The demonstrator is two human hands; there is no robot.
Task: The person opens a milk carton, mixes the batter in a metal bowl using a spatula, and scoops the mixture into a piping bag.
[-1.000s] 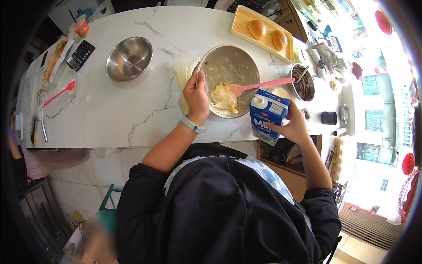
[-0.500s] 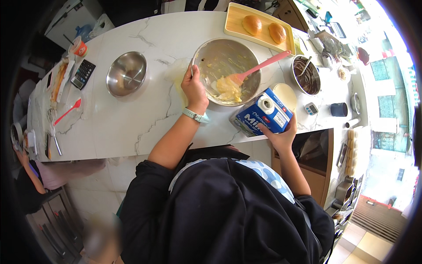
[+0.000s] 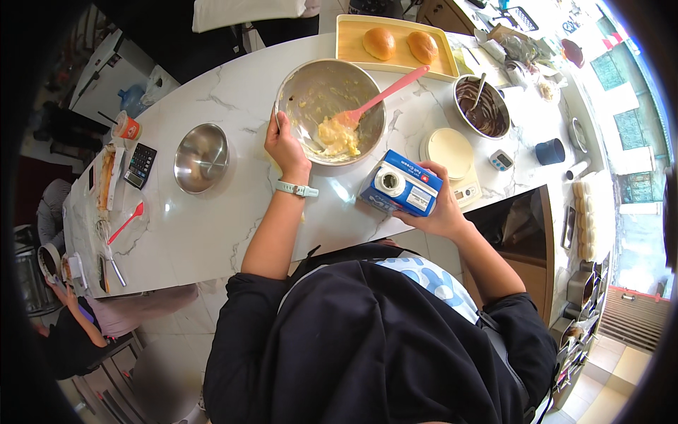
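The blue-and-white milk carton is lying tilted in the right hand, fingers wrapped around it, its round capped spout facing up, just beside the steel mixing bowl on the marble counter. Nothing is pouring yet, so the milk is seemingly waiting to go in. The left hand is gripping the bowl's near rim, steadying it. Inside, a lump of pale yellow batter is sitting with a pink spatula resting in it. Farther out are standing a white kitchen scale, a bowl of chocolate, an empty steel bowl, and a tray with two buns.
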